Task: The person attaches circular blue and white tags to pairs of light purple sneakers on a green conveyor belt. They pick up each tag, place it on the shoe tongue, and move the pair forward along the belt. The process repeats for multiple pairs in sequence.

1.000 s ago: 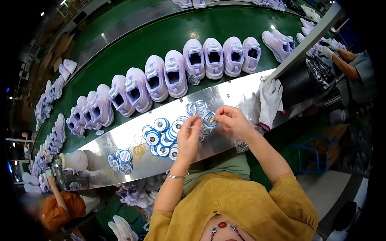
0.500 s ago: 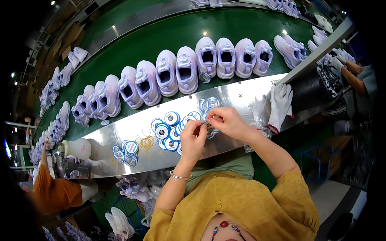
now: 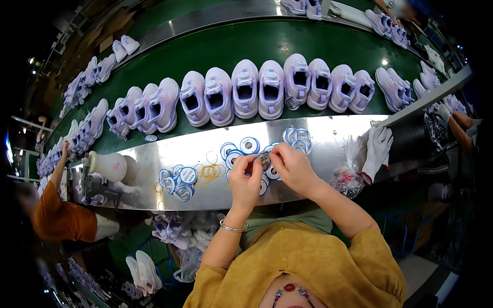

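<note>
I see the tag (image 3: 265, 160) held above the steel worktop (image 3: 328, 154), at the centre of the frame. The left hand (image 3: 243, 179) clamps its left edge between thumb and fingers; the right hand (image 3: 292, 167) pinches the opposite edge. Whether either also pinches a thin band cannot be told.

Risks, as judged from here:
- Slip: only the rim is gripped, so uneven pull could flick the tag loose.
- Mix-up: the loose round tags (image 3: 249, 145) lie just below; a dropped tag could be lost among them.
- Tangle: the elastic bands (image 3: 210, 173), left of centre, overlap and could snag one another when lifted.

Materials and shapes:
- Loose tags: thin, flat discs, apparently card, with white faces and blue rims.
- Bands: fine, yellowish, pliable loops.
- Worktop: smooth, reflective sheet metal.
- Sneakers (image 3: 217, 82), upper centre: pale lilac uppers, rounded toes, thick soles, on a matte green belt (image 3: 354, 43).
- Work glove (image 3: 377, 149), right: white knit, dark red cuff edge.
</note>
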### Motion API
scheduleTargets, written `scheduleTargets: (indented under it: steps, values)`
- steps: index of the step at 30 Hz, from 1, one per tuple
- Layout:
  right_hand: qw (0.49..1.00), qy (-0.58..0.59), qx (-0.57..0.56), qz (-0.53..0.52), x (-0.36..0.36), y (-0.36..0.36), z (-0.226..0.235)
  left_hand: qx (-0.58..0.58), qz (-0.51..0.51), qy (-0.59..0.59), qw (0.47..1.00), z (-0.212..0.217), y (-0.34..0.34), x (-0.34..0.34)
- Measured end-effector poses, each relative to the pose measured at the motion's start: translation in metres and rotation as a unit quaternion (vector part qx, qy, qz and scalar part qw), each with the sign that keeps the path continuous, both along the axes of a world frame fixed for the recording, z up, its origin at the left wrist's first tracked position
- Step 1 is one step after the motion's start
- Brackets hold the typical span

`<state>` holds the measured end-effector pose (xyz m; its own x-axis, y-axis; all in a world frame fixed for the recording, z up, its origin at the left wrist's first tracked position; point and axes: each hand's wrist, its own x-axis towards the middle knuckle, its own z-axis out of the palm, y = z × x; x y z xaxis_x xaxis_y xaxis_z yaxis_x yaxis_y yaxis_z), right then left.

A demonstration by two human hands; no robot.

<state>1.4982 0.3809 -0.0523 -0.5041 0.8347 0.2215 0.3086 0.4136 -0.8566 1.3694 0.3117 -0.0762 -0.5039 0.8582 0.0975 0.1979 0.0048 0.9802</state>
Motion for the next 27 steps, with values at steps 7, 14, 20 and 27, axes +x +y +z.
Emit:
scheduleTargets:
  steps: [7, 14, 20, 27]
  values:
    - [0.994, -0.06, 0.077, 0.053, -0.022, -0.001, -0.006, 0.014, 0.003, 0.08, 0.997, 0.003, -0.009, -0.012]
    - [0.982, -0.048, -0.127, 0.133, -0.013, -0.03, -0.011, 0.038, -0.038, 0.179, 0.982, 0.005, -0.044, -0.01]
    - [0.975, -0.047, -0.054, 0.212, -0.003, -0.051, -0.021, -0.101, -0.049, -0.265, 0.958, -0.004, -0.072, -0.015]
    - [0.956, -0.042, -0.225, 0.181, -0.007, -0.035, -0.01, -0.104, -0.054, -0.139, 0.983, -0.006, -0.064, -0.019]
